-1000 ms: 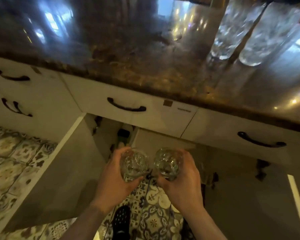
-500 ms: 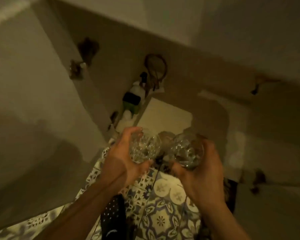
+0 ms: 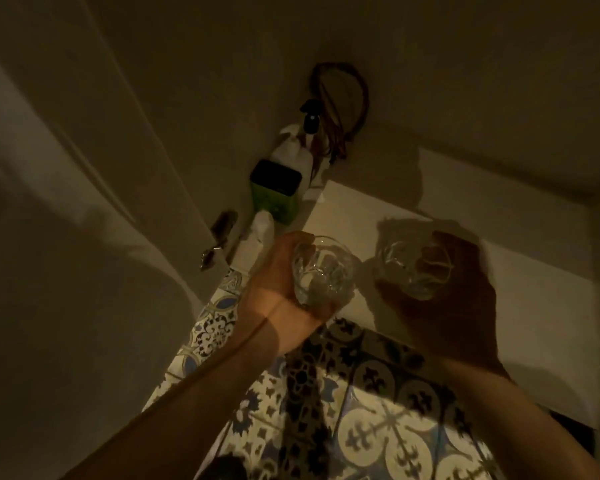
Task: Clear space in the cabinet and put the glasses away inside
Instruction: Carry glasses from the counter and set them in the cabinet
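I look down into a dim low cabinet with a pale floor panel (image 3: 465, 216). My left hand (image 3: 278, 289) grips a clear cut-glass tumbler (image 3: 323, 271) at the cabinet's front edge. My right hand (image 3: 454, 299) holds a second clear tumbler (image 3: 406, 268) just over the cabinet floor, in shadow. The two glasses are side by side and apart. Both are upright or slightly tilted toward me.
Along the cabinet's left wall stand a green box with a dark lid (image 3: 276, 188), a white spray bottle with a black nozzle (image 3: 291, 150) and a small white bottle (image 3: 262, 230). A brown looped cord (image 3: 343, 98) lies at the back. The open door (image 3: 66, 237) is left; patterned tiles (image 3: 378, 427) below.
My view dropped from the countertop into the open cabinet. Both hands moved forward with the glasses, which have drawn apart; the right glass is now over the cabinet floor.
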{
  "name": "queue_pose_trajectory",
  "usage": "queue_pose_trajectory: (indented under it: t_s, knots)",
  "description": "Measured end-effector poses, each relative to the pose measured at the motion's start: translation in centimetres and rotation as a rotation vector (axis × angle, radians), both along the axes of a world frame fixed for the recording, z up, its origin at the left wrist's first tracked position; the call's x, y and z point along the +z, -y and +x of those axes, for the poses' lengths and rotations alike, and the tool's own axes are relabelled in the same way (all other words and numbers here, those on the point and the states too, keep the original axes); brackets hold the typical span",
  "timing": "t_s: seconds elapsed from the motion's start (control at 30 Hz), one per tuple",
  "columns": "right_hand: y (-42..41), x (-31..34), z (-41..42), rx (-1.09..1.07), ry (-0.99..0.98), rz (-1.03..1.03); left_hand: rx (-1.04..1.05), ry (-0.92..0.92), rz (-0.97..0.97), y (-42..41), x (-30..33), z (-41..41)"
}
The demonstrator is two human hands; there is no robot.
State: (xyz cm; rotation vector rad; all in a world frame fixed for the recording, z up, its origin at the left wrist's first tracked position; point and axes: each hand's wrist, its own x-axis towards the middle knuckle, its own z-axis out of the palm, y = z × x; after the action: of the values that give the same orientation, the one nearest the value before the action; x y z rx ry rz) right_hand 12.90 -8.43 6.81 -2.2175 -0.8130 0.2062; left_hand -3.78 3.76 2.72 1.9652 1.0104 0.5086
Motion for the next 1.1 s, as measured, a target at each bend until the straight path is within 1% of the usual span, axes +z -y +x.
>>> queue_pose_trajectory:
  t_s: [0.03, 0.07, 0.13, 0.23, 0.37, 0.47, 0.6, 0.7, 0.87, 1.1]
  knots:
    - [-0.7, -1.1, 0.5, 0.000, 0.032, 0.012, -0.016, 0.036, -0.017, -0.5, -0.6, 0.8]
    - [-1.3, -2.2, 1.1, -0.007, 0.040, 0.019, -0.035, 0.031, -0.006, -1.0, -1.5, 1.4]
    - [-2.4, -4.5, 2.5, -0.014, 0.030, 0.044, -0.077, 0.055, -0.023, -1.8, -3.5, 2.8]
    - [-3.3, -7.5, 5.2, 0.011, 0.049, 0.100, -0.083, 0.119, 0.039, -2.3, -6.6, 4.7]
    - [-4.2, -10.0, 8.7, 0.039, 0.152, 0.096, -0.077, 0.076, 0.100, -2.9, -10.0, 7.5]
    - [-4.8, -12.0, 10.8, 0.048, 0.170, 0.102, -0.083, 0.067, 0.140, -2.9, -12.7, 10.0]
    - [-5.4, -14.5, 12.3, 0.030, 0.155, 0.085, -0.063, 0.114, 0.151, -2.5, -15.9, 12.5]
    - [-5.9, -15.9, 13.2, 0.018, 0.153, 0.075, -0.045, 0.136, 0.119, -2.4, -17.3, 13.4]
    - [-7.2, -17.2, 14.4, -0.005, 0.170, 0.097, -0.020, 0.080, 0.145, -3.0, -18.1, 14.7]
    - [-9.2, -18.1, 15.1, -0.023, 0.097, 0.100, 0.017, 0.047, 0.120, -3.3, -19.5, 15.0]
